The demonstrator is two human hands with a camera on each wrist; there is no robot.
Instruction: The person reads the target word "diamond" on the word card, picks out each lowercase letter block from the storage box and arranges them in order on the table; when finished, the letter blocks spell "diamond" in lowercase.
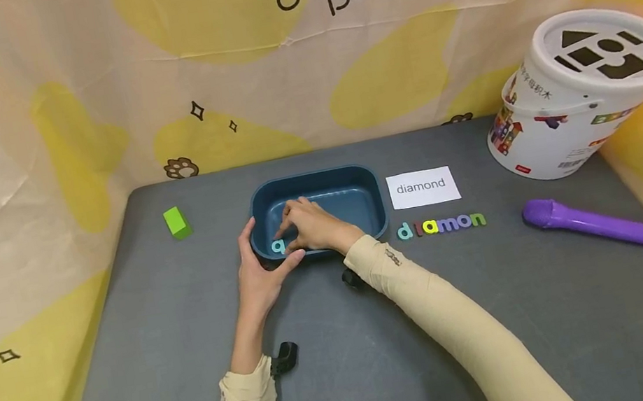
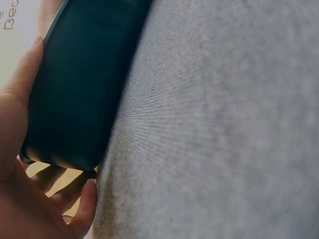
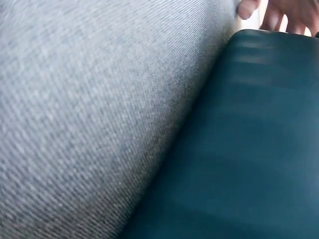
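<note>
A dark teal rectangular tray (image 1: 354, 203) with rounded corners sits on the grey table. My left hand (image 1: 258, 278) grips its left end, thumb along the near rim and fingers round the end wall; the left wrist view shows these fingers (image 2: 88, 201) curled at the tray's end. Inside the tray, my right hand (image 1: 316, 226) reaches down to the near left corner. Its thumb and index finger are at a light blue letter (image 1: 277, 246), shaped like an a or q; whether they pinch it is unclear. The right wrist view shows mostly the tray's outer wall (image 3: 249, 139).
Right of the tray lies a white card (image 1: 421, 188) reading "diamond", with coloured letters (image 1: 448, 224) spelling "diamon" below it. A purple toy microphone (image 1: 610, 227) and a white lidded bucket (image 1: 565, 131) stand farther right. A green block (image 1: 177, 222) lies at the left.
</note>
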